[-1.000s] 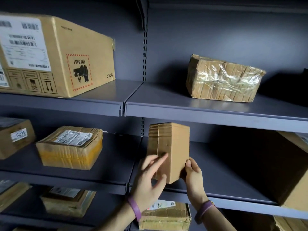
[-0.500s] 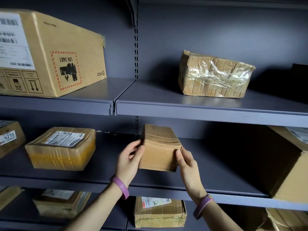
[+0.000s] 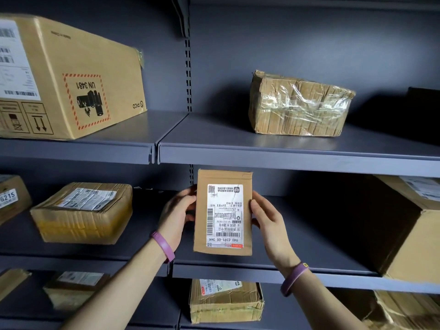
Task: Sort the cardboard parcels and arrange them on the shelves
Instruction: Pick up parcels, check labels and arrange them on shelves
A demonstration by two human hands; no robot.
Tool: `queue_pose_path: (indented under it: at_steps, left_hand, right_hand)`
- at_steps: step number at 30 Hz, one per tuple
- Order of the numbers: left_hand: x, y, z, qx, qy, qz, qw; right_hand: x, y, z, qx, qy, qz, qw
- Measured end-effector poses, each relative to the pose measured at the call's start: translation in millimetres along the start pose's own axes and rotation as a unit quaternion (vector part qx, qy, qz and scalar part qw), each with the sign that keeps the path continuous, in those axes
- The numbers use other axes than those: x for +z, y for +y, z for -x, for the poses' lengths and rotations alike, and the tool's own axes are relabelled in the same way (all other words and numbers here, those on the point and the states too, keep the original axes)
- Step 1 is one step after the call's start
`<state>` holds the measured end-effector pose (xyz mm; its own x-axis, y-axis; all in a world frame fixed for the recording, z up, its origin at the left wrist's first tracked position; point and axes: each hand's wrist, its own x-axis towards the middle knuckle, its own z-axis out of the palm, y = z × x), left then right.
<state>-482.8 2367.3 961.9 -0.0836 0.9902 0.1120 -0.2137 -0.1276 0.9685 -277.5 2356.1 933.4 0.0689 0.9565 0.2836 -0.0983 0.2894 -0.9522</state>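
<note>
Small parcel (image 3: 222,211) now label-forward, shelves (image 3: 285,160) behind

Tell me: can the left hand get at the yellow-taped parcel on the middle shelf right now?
Probably not yet: the left hand grips the small labelled parcel together with the right hand. The path itself looks free, with only bare shelf between it and the yellow-taped parcel.

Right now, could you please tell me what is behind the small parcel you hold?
The grey shelf shows around the small parcel; whatever sits directly behind it is covered, including fingers of the right hand.
</note>
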Motion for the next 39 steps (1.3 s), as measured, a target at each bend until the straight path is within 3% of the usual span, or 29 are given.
queue_pose_path:
  at_steps: [8, 14, 19, 27, 36, 39]
  left_hand:
    - [3.2, -4.7, -7.4, -0.022, 0.028, 0.018, 0.999]
    - [3.0, -11.8, -20.8, -0.093, 0.0, -0.117, 0.989]
    - [1.5, -39.9, -26.1, -0.136, 0.028, -0.079, 0.987]
    - [-0.2, -57.3, -36.3, -0.08, 0.04, -0.136, 0.987]
    - [-4.7, -60.8, -45.1, -0.081, 0.038, -0.2, 0.976]
    - [-3.1, -46.3, -43.7, -0.016, 0.068, -0.211, 0.975]
  right_hand:
    - [4.2, 2.2, -5.8, 0.008, 0.074, 0.009, 0.997]
    - [6.9, 9.4, -19.1, 0.118, -0.036, -0.002, 0.992]
    - [9.7, 33.2, -23.3, 0.16, -0.024, 0.008, 0.987]
    - [7.9, 40.1, -30.6, 0.16, -0.02, -0.014, 0.987]
    - [12.5, 30.9, -26.3, 0.161, -0.01, 0.025, 0.987]
    - [10.5, 21.1, -19.8, 0.168, 0.02, 0.038, 0.985]
